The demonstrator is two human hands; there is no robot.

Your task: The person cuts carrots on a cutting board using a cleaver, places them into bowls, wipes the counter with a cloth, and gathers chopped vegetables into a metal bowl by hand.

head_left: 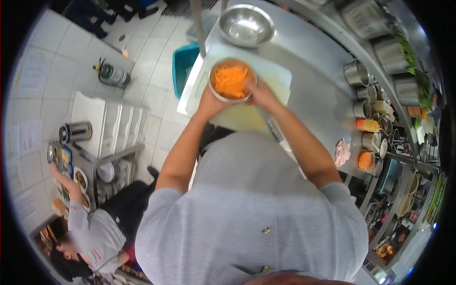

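Note:
A round metal bowl filled with shredded carrot is held over the cutting board. My left hand is wrapped round its near left side. On the right, my right hand grips the rim, with fingertips reaching over the edge beside the carrot; they are slightly blurred. Beneath the bowl lies a pale cutting board, yellowish near my body. Close to my right forearm is a long narrow object with a dark, marked section; its kind is unclear.
A large steel bowl stands at the counter's far end. A teal bin is left of the counter. Several pots and sauce containers line the right side, near a pink cloth. A co-worker reaches over another counter at lower left.

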